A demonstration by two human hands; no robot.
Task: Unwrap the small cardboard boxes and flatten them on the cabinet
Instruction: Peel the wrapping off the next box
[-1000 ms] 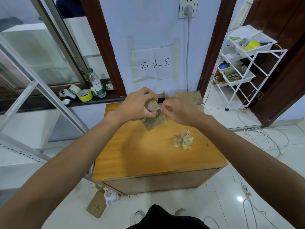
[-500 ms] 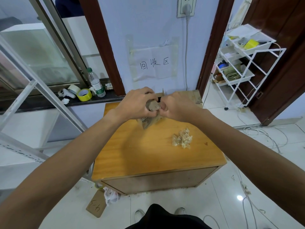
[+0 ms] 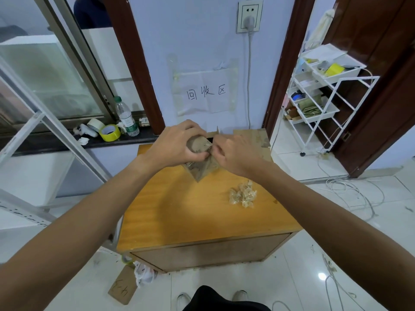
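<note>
While in two hands [image 3: 176,144] [image 3: 239,154], one box [image 3: 201,169]

Both hands held a small cardboard box [image 3: 200,157] above the cabinet [image 3: 179,207]: left hand [image 3: 177,144] gripping at nine o'clock, right hand [image 3: 238,153] pinching at three. Crumpled tape [image 3: 243,194] lay at five o'clock.

- One small brown cardboard box [image 3: 202,169]
- One clump of crumpled clear tape [image 3: 242,194]
- One yellow tape roll [image 3: 109,132], one whitish tape roll [image 3: 95,125]
- One clear plastic bottle, green-capped [image 3: 126,117]
</note>
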